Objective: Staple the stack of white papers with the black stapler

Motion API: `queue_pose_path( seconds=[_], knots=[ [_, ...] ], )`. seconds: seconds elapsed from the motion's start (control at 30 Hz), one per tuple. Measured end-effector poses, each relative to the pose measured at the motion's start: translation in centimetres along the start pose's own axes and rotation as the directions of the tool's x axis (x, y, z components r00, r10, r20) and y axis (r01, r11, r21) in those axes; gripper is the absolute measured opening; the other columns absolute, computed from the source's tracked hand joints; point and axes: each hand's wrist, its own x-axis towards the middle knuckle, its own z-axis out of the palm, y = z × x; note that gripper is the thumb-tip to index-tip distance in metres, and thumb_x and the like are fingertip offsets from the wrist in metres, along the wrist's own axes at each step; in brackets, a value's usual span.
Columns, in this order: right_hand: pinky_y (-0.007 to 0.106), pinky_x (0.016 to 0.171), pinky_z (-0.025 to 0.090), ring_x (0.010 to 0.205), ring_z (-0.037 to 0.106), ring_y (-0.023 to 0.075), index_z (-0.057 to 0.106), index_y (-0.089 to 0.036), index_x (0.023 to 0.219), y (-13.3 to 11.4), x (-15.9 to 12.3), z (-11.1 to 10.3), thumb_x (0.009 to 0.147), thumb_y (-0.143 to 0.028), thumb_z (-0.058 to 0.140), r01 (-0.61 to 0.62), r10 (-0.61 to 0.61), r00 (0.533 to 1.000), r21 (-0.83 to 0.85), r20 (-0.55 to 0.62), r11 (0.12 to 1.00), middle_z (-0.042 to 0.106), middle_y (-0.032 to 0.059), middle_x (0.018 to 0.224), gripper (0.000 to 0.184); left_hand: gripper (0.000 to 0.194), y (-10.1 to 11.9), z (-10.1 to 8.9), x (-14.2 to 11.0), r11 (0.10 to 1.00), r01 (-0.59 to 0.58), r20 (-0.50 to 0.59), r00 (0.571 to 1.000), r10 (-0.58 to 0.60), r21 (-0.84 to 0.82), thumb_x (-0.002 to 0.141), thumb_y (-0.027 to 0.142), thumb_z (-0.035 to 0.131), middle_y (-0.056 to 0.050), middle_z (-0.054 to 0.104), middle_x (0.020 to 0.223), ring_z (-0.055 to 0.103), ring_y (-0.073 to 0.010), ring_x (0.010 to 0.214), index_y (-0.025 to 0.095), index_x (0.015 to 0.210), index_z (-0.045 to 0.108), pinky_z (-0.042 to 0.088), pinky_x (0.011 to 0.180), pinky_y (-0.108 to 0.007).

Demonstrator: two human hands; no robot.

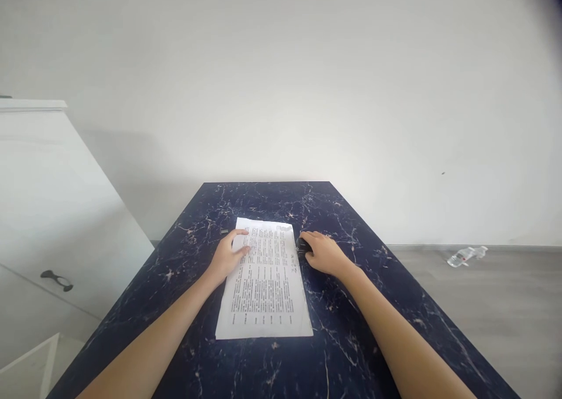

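Note:
Printed paper sheets [267, 282] lie in a stack on the dark blue marble-patterned table [272, 367], covered in rows of text. My left hand [228, 253] holds the stack by its left edge, with the thumb and a finger on top of the page. At the right edge of the stack, my right hand [327, 254] is closed around a small black stapler [302, 246]. Most of the stapler is hidden under the fingers, and its front end meets the paper's edge. Just left of the papers lies a tiny grey piece [224, 231], too small to name.
A white cabinet [57, 194] with a dark handle [57, 280] stands on the left. Behind the table rises a white wall [281, 83]. Clear plastic bottles [466, 256] lie on the grey floor [504, 305] to the right.

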Motion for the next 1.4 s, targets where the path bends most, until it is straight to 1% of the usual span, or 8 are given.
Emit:
queue_pose_path(
  seconds=[0.23,0.37,0.47,0.53,0.6,0.77,0.97,1.4],
  knots=[
    [0.032,0.077,0.039,0.101,0.061,0.0260,0.060,-0.022,0.113,0.0,-0.1,-0.3,0.077,-0.010,0.056,0.005,-0.005,1.000,0.051,0.008,0.999,0.071,0.0077,0.110,0.038,0.035,0.2,0.0,-0.1,1.000,0.016,0.007,1.000,-0.016,-0.005,0.084,0.025,0.069,-0.008,0.068,0.132,0.061,-0.0296,0.125,0.025,0.118,0.068,0.042,0.112,-0.046],
    [0.034,0.083,0.042,0.103,0.062,0.0246,0.062,-0.024,0.117,0.2,-0.2,-0.8,0.098,-0.031,0.051,0.047,-0.045,0.999,0.201,-0.013,0.979,0.071,0.0061,0.114,0.023,0.034,0.2,0.0,-0.1,1.000,0.018,0.008,1.000,-0.018,-0.010,0.083,0.025,0.069,-0.007,0.068,0.132,0.062,-0.0293,0.123,0.026,0.118,0.068,0.043,0.109,-0.046],
    [0.033,0.082,0.043,0.097,0.063,0.0227,0.063,-0.024,0.104,0.1,0.1,-0.7,0.109,-0.045,0.031,0.021,-0.015,1.000,0.249,-0.027,0.968,0.071,0.0046,0.104,0.039,0.035,0.1,0.0,-0.1,1.000,0.015,0.007,1.000,-0.015,-0.014,0.084,0.025,0.069,-0.007,0.068,0.132,0.063,-0.0292,0.123,0.026,0.119,0.068,0.043,0.110,-0.046],
    [0.032,0.079,0.042,0.091,0.063,0.0216,0.061,-0.024,0.092,0.0,0.3,-0.4,0.111,-0.046,0.024,-0.023,0.032,0.999,0.225,-0.036,0.974,0.070,0.0036,0.093,0.047,0.035,0.0,0.0,0.0,1.000,0.002,0.010,1.000,-0.002,-0.005,0.084,0.026,0.069,-0.008,0.068,0.131,0.063,-0.0294,0.123,0.025,0.119,0.068,0.043,0.111,-0.046],
    [0.031,0.077,0.041,0.088,0.062,0.0212,0.058,-0.024,0.086,-0.1,0.5,0.1,0.111,-0.044,0.023,-0.051,0.062,0.997,0.180,-0.055,0.982,0.069,0.0030,0.088,0.048,0.035,0.0,0.0,0.0,1.000,-0.013,0.009,1.000,0.013,0.012,0.084,0.026,0.070,-0.008,0.068,0.131,0.063,-0.0298,0.124,0.025,0.118,0.068,0.042,0.111,-0.047],
    [0.031,0.077,0.038,0.090,0.063,0.0214,0.058,-0.024,0.088,-0.4,0.6,0.6,0.112,-0.040,0.024,-0.066,0.074,0.994,0.096,-0.084,0.993,0.070,0.0033,0.090,0.045,0.034,0.1,-0.1,0.0,1.000,-0.006,0.008,1.000,0.006,0.018,0.084,0.026,0.069,-0.008,0.068,0.132,0.062,-0.0299,0.125,0.025,0.118,0.068,0.043,0.111,-0.047],
    [0.035,0.081,0.038,0.093,0.063,0.0241,0.063,-0.024,0.090,-1.0,0.6,0.6,0.112,-0.037,0.027,-0.041,0.039,0.997,-0.035,-0.061,0.999,0.072,0.0050,0.093,0.045,0.034,0.0,-0.1,0.0,1.000,-0.004,0.009,1.000,0.004,0.025,0.084,0.026,0.069,-0.008,0.068,0.132,0.062,-0.0297,0.125,0.024,0.118,0.068,0.042,0.112,-0.047],
    [0.037,0.082,0.039,0.095,0.063,0.0244,0.064,-0.024,0.091,-0.9,0.6,1.0,0.112,-0.038,0.025,-0.051,0.046,0.998,-0.088,-0.053,0.995,0.073,0.0068,0.094,0.047,0.036,-0.1,0.1,-0.1,1.000,0.019,0.016,1.000,-0.019,-0.016,0.083,0.026,0.070,-0.008,0.071,0.126,0.068,-0.0286,0.115,0.024,0.118,0.068,0.049,0.105,-0.044]
  ],
)
